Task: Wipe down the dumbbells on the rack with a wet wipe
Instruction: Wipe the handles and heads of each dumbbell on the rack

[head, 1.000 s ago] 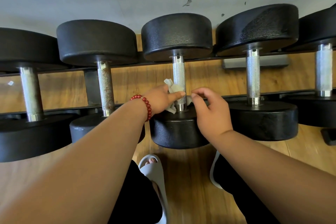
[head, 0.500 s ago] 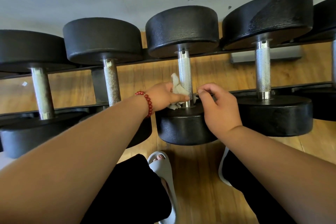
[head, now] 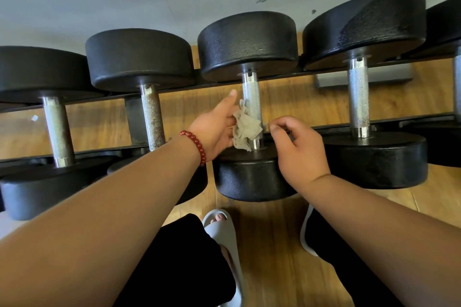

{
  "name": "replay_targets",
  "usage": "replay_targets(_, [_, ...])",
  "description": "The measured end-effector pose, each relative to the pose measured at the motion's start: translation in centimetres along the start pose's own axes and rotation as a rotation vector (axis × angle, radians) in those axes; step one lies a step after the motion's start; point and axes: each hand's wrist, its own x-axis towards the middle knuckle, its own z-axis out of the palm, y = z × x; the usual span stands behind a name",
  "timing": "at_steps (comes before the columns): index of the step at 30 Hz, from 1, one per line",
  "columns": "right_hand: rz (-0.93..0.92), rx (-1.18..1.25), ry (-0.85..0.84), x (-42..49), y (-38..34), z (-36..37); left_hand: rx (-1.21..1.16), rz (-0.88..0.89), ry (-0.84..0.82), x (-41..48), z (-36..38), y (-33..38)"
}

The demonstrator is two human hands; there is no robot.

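Observation:
Several black dumbbells with knurled steel handles lie across a black rack rail. On the middle dumbbell, a crumpled grey wet wipe sits against the lower left side of the handle. My left hand, which wears a red bead bracelet, holds the wipe there with curled fingers while one finger points straight up beside the handle. My right hand hovers just right of the handle above the near head, fingers loosely curled. Its fingertips are close to the wipe's edge, but I see nothing between them.
Neighbouring dumbbells lie close on both sides, one to the left and one to the right. A grey wall is right behind the rack. A wooden floor is below it, with my feet in pale slippers under the near heads.
My left hand has slid the wipe a little up the handle and raised one finger. My right hand has come off the handle and drawn back slightly to the right.

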Motion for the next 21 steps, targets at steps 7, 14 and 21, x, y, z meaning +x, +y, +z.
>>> replay_targets(7, [-0.007, -0.001, -0.012, 0.0, -0.1, -0.1, 0.03, -0.008, 0.064, 1.6, 0.5, -0.8])
replay_targets(14, [0.001, 0.009, -0.008, 0.0, 0.0, 0.0, 0.436, -0.079, -0.144, 1.3, -0.7, -0.4])
replay_targets(21, [0.006, 0.027, -0.003, -0.2, -0.2, -0.1, 0.784, 0.013, -0.022, 1.0, -0.4, -0.4])
